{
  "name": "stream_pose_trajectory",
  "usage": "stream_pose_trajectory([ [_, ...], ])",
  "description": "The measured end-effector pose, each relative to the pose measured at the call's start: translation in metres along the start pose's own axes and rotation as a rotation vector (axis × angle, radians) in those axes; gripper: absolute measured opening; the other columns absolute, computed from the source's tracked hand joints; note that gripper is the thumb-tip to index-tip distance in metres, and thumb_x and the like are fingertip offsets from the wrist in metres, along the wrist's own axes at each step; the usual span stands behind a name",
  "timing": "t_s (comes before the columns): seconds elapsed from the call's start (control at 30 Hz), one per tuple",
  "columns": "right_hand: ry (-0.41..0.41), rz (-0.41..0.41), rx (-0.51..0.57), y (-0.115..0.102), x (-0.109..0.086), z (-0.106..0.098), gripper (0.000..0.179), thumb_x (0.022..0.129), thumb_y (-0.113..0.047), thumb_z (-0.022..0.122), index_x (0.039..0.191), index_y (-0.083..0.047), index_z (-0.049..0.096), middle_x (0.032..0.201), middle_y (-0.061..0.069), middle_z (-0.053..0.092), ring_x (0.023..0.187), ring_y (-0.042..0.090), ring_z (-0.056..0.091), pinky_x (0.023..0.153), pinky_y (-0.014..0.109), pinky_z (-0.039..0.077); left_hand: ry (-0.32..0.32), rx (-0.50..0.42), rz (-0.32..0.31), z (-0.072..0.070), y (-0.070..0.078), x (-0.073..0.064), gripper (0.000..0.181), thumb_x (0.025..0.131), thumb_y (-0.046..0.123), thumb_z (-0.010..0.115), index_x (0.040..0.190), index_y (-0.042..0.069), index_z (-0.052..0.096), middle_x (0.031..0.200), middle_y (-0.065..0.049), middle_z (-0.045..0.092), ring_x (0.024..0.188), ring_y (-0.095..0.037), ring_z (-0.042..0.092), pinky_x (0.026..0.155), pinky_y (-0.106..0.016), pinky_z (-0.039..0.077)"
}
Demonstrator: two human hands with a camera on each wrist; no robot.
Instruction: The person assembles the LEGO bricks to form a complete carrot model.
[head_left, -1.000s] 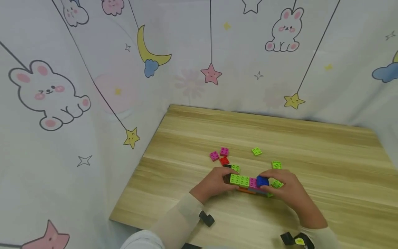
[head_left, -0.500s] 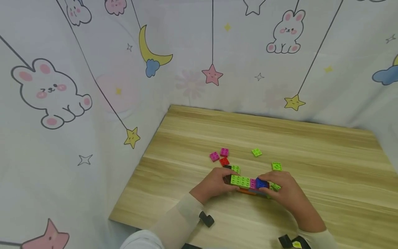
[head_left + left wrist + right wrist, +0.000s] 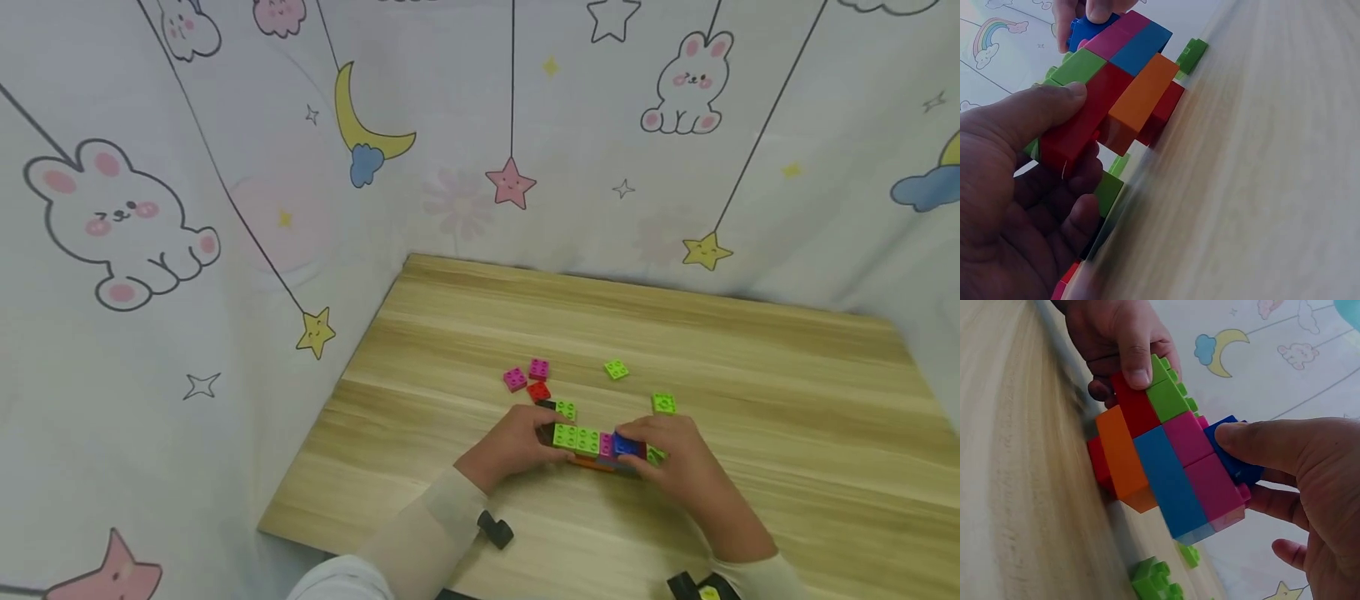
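Note:
A stack of toy building bricks stands between both hands, low over the table. It has a lower red brick (image 3: pixel 1101 464), an orange brick (image 3: pixel 1141 97), a row with a red brick (image 3: pixel 1088 128) and a light blue brick (image 3: pixel 1169 481), then green bricks (image 3: pixel 1169 400) and pink bricks (image 3: pixel 1216 490) on top. My left hand (image 3: pixel 513 443) grips the stack's left end, thumb on the upper red brick, fingers behind. My right hand (image 3: pixel 686 458) pinches a dark blue brick (image 3: pixel 1241 465) between thumb and fingers, right at the studs of the pink bricks. The blue brick sits at a slant there.
Beyond my left hand lie loose pink bricks (image 3: pixel 515 379), a small red brick (image 3: pixel 538 391), and a green brick (image 3: pixel 566 410) beside something black. Farther right are more green bricks (image 3: pixel 617 369). Patterned white curtains (image 3: pixel 450 100) border the wooden table (image 3: pixel 480 308).
My right hand has brought the dark blue brick slightly down and left, closer onto the pink bricks. My left hand keeps its grip on the stack, nearly still.

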State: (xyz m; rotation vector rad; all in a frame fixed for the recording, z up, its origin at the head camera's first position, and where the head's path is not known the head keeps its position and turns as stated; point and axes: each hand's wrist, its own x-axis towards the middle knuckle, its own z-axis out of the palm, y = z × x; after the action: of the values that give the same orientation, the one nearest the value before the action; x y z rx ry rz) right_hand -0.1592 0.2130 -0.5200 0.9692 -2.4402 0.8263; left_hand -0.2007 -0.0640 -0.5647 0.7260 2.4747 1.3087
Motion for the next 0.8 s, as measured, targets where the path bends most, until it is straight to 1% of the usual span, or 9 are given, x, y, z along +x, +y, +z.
stream_pose_trajectory([
  [0.1, 0.041, 0.033, 0.009, 0.001, -0.006, 0.007, 0.044, 0.063, -0.008, 0.096, 0.104, -0.011, 0.081, 0.099, -0.004, 0.078, 0.088, 0.015, 0.071, 0.083, 0.036, 0.049, -0.002, -0.009, -0.001, 0.001, 0.000, -0.001, 0.041, 0.083, 0.031, 0.090, 0.122, 0.023, 0.077, 0.113, 0.018, 0.070, 0.099, -0.001, 0.059, 0.094, -0.025, 0.049],
  [0.2, 0.070, 0.127, 0.078, 0.002, -0.013, 0.019, 0.049, 0.064, -0.005, 0.097, 0.110, -0.008, 0.079, 0.105, -0.002, 0.077, 0.096, 0.016, 0.071, 0.090, 0.023, 0.047, -0.003, -0.018, 0.006, 0.001, -0.001, -0.001, 0.041, 0.084, 0.030, 0.089, 0.122, 0.023, 0.076, 0.113, 0.018, 0.070, 0.100, -0.001, 0.059, 0.095, -0.026, 0.049],
  [0.3, 0.058, 0.237, 0.158, 0.002, -0.020, 0.030, 0.051, 0.070, -0.007, 0.095, 0.117, -0.008, 0.075, 0.111, 0.001, 0.075, 0.103, 0.015, 0.069, 0.091, 0.013, 0.045, 0.001, -0.013, 0.012, 0.001, -0.002, -0.002, 0.041, 0.085, 0.031, 0.088, 0.123, 0.025, 0.076, 0.114, 0.019, 0.069, 0.102, -0.001, 0.059, 0.096, -0.026, 0.049],
  [0.4, 0.031, 0.322, 0.196, 0.003, -0.025, 0.035, 0.052, 0.075, -0.012, 0.094, 0.122, -0.011, 0.073, 0.117, 0.001, 0.074, 0.108, 0.014, 0.068, 0.089, 0.012, 0.048, 0.018, -0.003, 0.036, 0.002, -0.003, -0.003, 0.045, 0.085, 0.036, 0.087, 0.127, 0.025, 0.074, 0.117, 0.019, 0.069, 0.101, -0.001, 0.059, 0.093, -0.025, 0.051],
  [0.5, 0.046, 0.362, 0.197, 0.006, -0.028, 0.035, 0.052, 0.074, -0.011, 0.094, 0.121, -0.012, 0.074, 0.117, 0.001, 0.075, 0.109, 0.014, 0.068, 0.091, 0.011, 0.046, 0.072, -0.047, 0.084, 0.000, -0.004, -0.005, 0.044, 0.090, 0.035, 0.083, 0.129, 0.019, 0.072, 0.118, 0.014, 0.070, 0.100, -0.004, 0.062, 0.090, -0.025, 0.053],
  [0.6, 0.072, 0.387, 0.212, 0.010, -0.031, 0.034, 0.053, 0.072, -0.008, 0.095, 0.120, -0.013, 0.074, 0.117, 0.001, 0.075, 0.110, 0.009, 0.066, 0.092, 0.008, 0.043, 0.182, -0.062, 0.144, -0.005, -0.007, -0.005, 0.036, 0.096, 0.031, 0.076, 0.126, 0.013, 0.073, 0.117, 0.008, 0.072, 0.104, -0.008, 0.065, 0.091, -0.029, 0.055],
  [0.7, 0.081, 0.390, 0.242, 0.013, -0.033, 0.034, 0.053, 0.073, -0.007, 0.094, 0.121, -0.012, 0.074, 0.118, 0.002, 0.074, 0.112, 0.005, 0.064, 0.093, 0.008, 0.042, 0.282, 0.023, 0.169, -0.012, -0.012, 0.000, 0.030, 0.096, 0.027, 0.075, 0.123, 0.012, 0.074, 0.120, 0.006, 0.071, 0.116, -0.013, 0.063, 0.103, -0.038, 0.050],
  [0.77, 0.077, 0.388, 0.254, 0.015, -0.034, 0.035, 0.052, 0.074, -0.008, 0.094, 0.122, -0.012, 0.073, 0.119, 0.002, 0.074, 0.112, 0.004, 0.063, 0.093, 0.008, 0.042, 0.300, 0.136, 0.181, -0.015, -0.017, 0.006, 0.032, 0.093, 0.026, 0.078, 0.123, 0.015, 0.074, 0.123, 0.007, 0.071, 0.123, -0.014, 0.060, 0.113, -0.042, 0.041],
  [0.8, 0.078, 0.385, 0.258, 0.016, -0.033, 0.035, 0.052, 0.074, -0.008, 0.094, 0.122, -0.011, 0.073, 0.119, 0.002, 0.074, 0.112, 0.004, 0.063, 0.093, 0.009, 0.043, 0.289, 0.194, 0.185, -0.015, -0.019, 0.010, 0.035, 0.092, 0.027, 0.079, 0.124, 0.017, 0.074, 0.125, 0.009, 0.070, 0.125, -0.014, 0.059, 0.116, -0.043, 0.037],
])
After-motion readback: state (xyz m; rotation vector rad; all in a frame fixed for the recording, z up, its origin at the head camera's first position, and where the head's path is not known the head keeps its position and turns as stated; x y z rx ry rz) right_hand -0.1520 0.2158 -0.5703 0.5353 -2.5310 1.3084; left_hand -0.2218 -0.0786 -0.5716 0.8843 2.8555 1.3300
